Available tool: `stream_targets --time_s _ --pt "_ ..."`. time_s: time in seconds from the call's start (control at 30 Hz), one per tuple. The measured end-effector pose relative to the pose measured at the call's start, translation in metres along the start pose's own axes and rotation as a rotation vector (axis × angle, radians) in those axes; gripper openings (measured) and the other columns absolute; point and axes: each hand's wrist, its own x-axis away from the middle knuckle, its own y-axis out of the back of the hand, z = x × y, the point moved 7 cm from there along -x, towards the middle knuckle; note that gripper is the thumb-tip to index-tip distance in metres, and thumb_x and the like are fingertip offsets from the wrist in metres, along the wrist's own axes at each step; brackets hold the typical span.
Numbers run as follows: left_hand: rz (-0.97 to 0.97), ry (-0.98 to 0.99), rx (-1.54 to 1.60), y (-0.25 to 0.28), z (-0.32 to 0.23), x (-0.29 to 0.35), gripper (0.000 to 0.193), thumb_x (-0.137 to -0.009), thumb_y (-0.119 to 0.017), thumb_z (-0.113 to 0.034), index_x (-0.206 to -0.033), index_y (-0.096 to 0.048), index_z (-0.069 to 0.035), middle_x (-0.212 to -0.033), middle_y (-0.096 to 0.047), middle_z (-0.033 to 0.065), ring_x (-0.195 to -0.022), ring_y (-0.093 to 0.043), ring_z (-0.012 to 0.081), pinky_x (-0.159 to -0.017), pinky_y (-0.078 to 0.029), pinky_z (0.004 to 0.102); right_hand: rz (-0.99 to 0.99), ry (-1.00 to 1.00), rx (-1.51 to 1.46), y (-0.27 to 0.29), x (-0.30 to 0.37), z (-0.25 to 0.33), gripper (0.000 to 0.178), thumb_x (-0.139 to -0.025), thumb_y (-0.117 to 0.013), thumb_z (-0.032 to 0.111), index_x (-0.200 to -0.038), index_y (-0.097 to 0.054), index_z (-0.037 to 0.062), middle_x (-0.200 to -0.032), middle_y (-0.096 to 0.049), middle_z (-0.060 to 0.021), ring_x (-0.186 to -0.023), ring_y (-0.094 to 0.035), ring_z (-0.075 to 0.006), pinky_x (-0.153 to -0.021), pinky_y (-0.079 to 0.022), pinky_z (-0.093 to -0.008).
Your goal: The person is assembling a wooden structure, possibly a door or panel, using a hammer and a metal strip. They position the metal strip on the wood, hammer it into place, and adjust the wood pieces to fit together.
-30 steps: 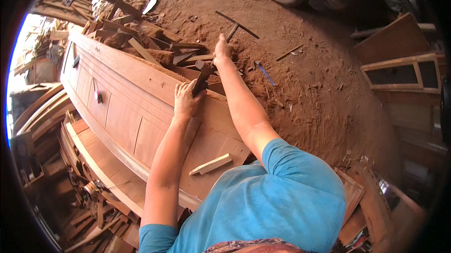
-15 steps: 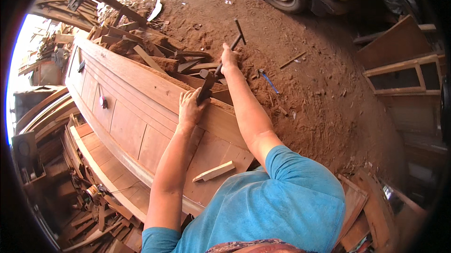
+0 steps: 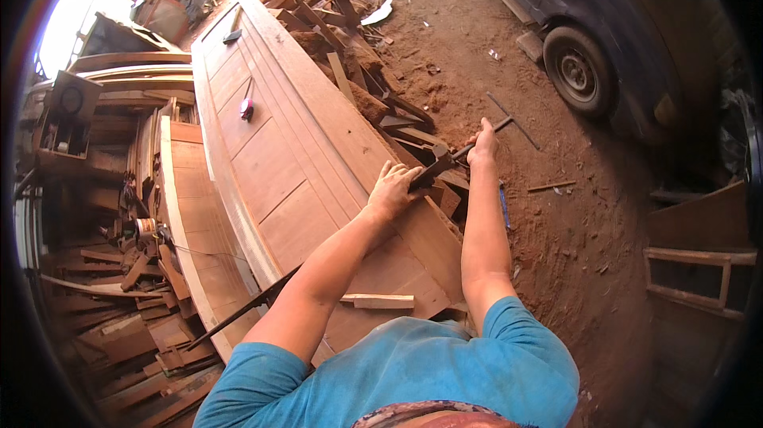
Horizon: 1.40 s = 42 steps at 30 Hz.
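A long dark bar clamp (image 3: pixel 238 315) lies across a panelled wooden door (image 3: pixel 270 166), its bar passing under my left forearm. My left hand (image 3: pixel 391 192) is closed around the clamp's bar at the door's right edge. Beyond it, the clamp's head (image 3: pixel 442 159) sits just past that edge. My right hand (image 3: pixel 483 146) grips the screw, whose thin crosswise handle (image 3: pixel 515 121) sticks out to the right. A short pale wood block (image 3: pixel 380 302) rests on the door close to my body.
On the door lie a small pink-and-black round thing (image 3: pixel 246 108) and a dark block (image 3: pixel 232 36). Another panel (image 3: pixel 195 221) and scrap wood (image 3: pixel 119 336) fill the left. A blue-handled tool (image 3: pixel 504 205) lies on the dirt floor. A dark vehicle (image 3: pixel 628 23) stands at the far right.
My view has swung, so the door now sits farther right. The clamp has come down across the door, its long bar now showing at lower left. Both hands stay on it.
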Motion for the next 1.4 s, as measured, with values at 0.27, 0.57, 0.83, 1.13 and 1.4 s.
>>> stream_targets --time_s 0.27,0.57,0.83,1.13,1.4 --pt "0.017 -0.004 -0.027 0.005 -0.006 -0.003 0.061 -0.088 -0.07 -0.046 -0.134 -0.059 -0.009 -0.122 -0.064 0.0154 -0.127 -0.053 0.0314 -0.119 -0.025 0.0492 0.75 -0.082 -0.539 -0.013 -0.019 0.007 0.059 -0.101 -0.059 0.045 -0.062 -0.024 0.0182 -0.053 -0.019 0.0048 -0.045 -0.019 -0.0117 -0.046 -0.021 -0.032" --pt "0.022 -0.045 -0.11 -0.011 0.004 -0.002 0.064 -0.088 -0.067 -0.053 -0.137 -0.058 -0.011 -0.12 -0.066 0.0103 -0.126 -0.053 0.027 -0.119 -0.026 0.0487 0.067 -0.038 -0.16 -0.009 -0.001 0.013 0.048 -0.101 -0.058 0.039 -0.068 -0.035 0.0143 -0.056 -0.025 0.002 -0.043 -0.026 -0.0124 -0.041 -0.026 -0.0292" --pt "0.055 -0.024 -0.099 -0.005 0.001 0.003 0.067 -0.088 -0.068 -0.052 -0.141 -0.055 -0.013 -0.119 -0.066 0.0102 -0.126 -0.053 0.0265 -0.119 -0.025 0.0476 0.03 -0.118 -0.141 -0.002 0.017 0.008 0.038 -0.101 -0.059 0.036 -0.079 -0.042 0.0098 -0.06 -0.036 -0.001 -0.051 -0.037 -0.0147 -0.049 -0.039 -0.034" --pt "0.046 -0.011 -0.12 -0.001 -0.002 0.002 0.063 -0.088 -0.07 -0.046 -0.139 -0.055 -0.013 -0.117 -0.068 0.0099 -0.127 -0.053 0.025 -0.118 -0.027 0.0455 0.47 -0.088 -0.396 -0.011 -0.01 0.009 0.057 -0.098 -0.056 0.055 -0.065 -0.029 0.0171 -0.054 -0.021 0.0021 -0.044 -0.017 -0.0116 -0.042 -0.019 -0.0318" --pt "0.008 -0.027 -0.094 -0.005 0.004 0.002 0.063 -0.086 -0.069 -0.051 -0.135 -0.058 -0.013 -0.118 -0.067 0.0128 -0.123 -0.055 0.026 -0.114 -0.03 0.0424 -0.006 -0.044 -0.243 0.0 -0.005 -0.004 0.049 -0.096 -0.064 0.044 -0.068 -0.037 0.0133 -0.054 -0.035 -0.0003 -0.045 -0.031 -0.0156 -0.049 -0.035 -0.0331"
